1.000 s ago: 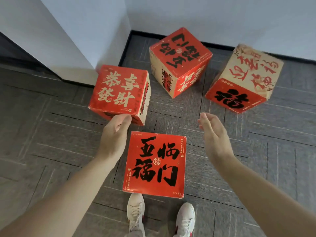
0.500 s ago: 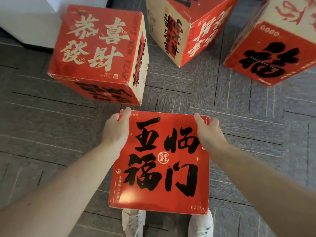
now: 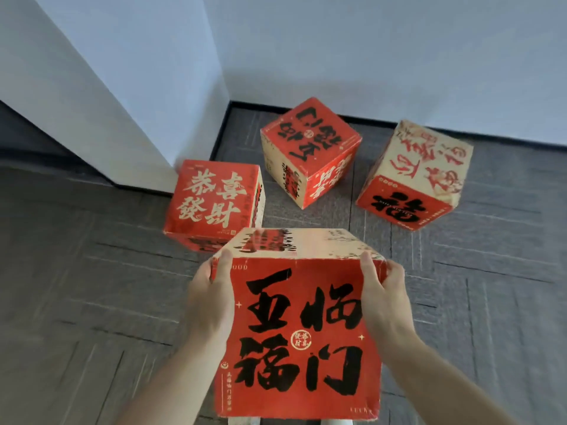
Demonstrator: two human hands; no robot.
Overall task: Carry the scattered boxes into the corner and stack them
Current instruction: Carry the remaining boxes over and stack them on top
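Observation:
A red box with black characters (image 3: 302,332) is off the floor between my hands, its red face turned toward me and a cream face on top. My left hand (image 3: 208,297) grips its left side with the thumb on the red face. My right hand (image 3: 383,297) grips the right side the same way. Three more boxes sit on the carpet beyond: a red box with cream characters (image 3: 213,199) to the left, a red-topped box (image 3: 310,148) nearest the corner, and a cream-topped box (image 3: 414,176) to the right.
White walls (image 3: 368,56) meet in a corner with a black skirting strip (image 3: 306,110) behind the boxes. A white pillar (image 3: 92,87) juts out at the left. Grey carpet tiles (image 3: 92,302) cover the floor around me.
My hands closed on the sides of the near box and lifted it from the floor, tilting its red face toward me. The view rose, showing the corner again.

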